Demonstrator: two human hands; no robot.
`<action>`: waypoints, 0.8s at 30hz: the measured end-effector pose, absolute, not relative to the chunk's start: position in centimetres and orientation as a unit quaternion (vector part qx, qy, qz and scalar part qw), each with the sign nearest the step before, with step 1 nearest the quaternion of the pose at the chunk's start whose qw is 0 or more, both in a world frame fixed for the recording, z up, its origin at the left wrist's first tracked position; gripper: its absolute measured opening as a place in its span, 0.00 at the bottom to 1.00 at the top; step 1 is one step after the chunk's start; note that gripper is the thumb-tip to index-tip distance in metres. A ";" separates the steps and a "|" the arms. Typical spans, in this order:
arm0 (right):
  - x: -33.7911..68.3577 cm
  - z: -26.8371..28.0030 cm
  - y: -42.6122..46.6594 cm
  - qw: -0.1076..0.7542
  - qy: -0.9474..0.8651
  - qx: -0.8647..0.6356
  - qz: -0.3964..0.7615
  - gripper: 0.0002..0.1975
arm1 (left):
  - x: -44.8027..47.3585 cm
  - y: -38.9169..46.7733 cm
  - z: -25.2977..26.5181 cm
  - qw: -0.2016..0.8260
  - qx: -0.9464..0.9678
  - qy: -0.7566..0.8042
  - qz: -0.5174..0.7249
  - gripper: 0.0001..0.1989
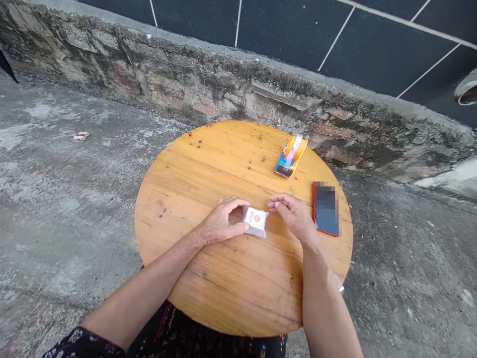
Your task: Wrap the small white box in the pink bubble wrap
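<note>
On the round wooden table (219,293) lies a small white packet (255,222) in clear plastic, with a red print on its top. My left hand (223,219) grips the packet's left end, thumb at the near side and fingers at the far side. Just right of the packet, my right hand (292,214) hovers with thumb and fingertips brought together, apart from the packet. Whether anything thin is between those fingertips is too small to make out.
An orange and blue tape dispenser (291,156) stands at the table's far right. A red-edged phone (326,211) lies near the right edge. Something small and white (339,283) shows partly behind my right forearm. A stone-based wall (208,89) runs behind the table.
</note>
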State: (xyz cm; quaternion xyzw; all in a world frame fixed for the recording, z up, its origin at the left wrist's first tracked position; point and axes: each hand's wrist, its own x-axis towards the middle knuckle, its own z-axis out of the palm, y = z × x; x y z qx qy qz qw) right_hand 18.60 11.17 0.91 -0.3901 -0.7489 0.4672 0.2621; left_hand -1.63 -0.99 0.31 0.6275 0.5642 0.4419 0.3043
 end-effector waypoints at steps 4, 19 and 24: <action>18.4 0.5 11.5 0.245 -0.758 -0.400 0.453 0.09 | -2.1 -0.7 -0.2 0.411 0.542 0.529 0.507 0.23; 18.0 -0.9 12.1 0.248 -0.749 -0.425 0.444 0.09 | -6.2 0.7 -0.9 0.585 0.057 0.299 0.752 0.15; 17.8 -0.8 12.1 0.262 -0.742 -0.425 0.448 0.09 | -6.2 0.8 -1.0 0.584 0.045 0.286 0.759 0.15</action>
